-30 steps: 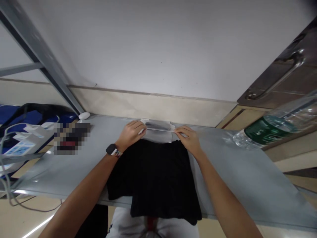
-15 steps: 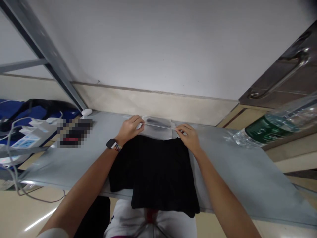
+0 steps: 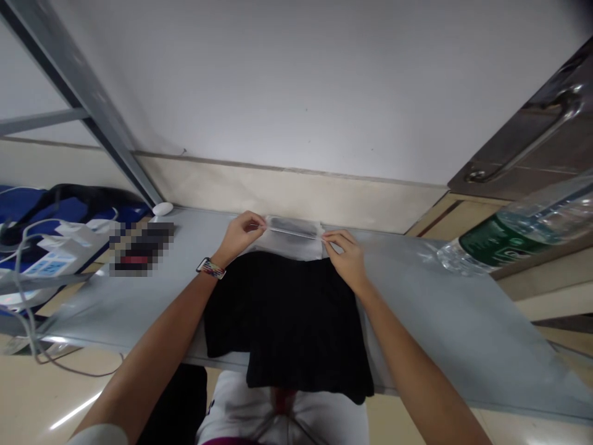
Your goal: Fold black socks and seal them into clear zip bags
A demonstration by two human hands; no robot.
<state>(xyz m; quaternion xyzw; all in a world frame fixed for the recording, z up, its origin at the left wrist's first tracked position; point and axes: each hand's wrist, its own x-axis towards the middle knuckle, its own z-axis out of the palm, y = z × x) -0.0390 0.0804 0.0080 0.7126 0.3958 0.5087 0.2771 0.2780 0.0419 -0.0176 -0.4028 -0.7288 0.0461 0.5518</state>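
Note:
A clear plastic bag point(image 3: 294, 246) lies at the back of the grey table, with a straight pale strip running across it. Thumb and fingers of my left hand point(image 3: 243, 235) pinch the strip's left end. At the right end, my right hand point(image 3: 346, 254) pinches it the same way. Just in front of the bag a black garment point(image 3: 296, 321) is spread flat, its lower part reaching over the near table edge. A watch with a patterned band point(image 3: 212, 268) is on my left wrist.
The grey table point(image 3: 417, 321) meets the wall behind. A plastic bottle with a green label point(image 3: 500, 241) lies at the right. Toward the left are a blurred-out dark object point(image 3: 143, 247), a small white round thing point(image 3: 162, 209), power strips point(image 3: 60, 253) with cables, and a metal frame post point(image 3: 115, 136).
Both hands have shifted slightly away from me and to the left, with the bag's strip still between them. My left wrist has turned a little. The garment has hardly moved.

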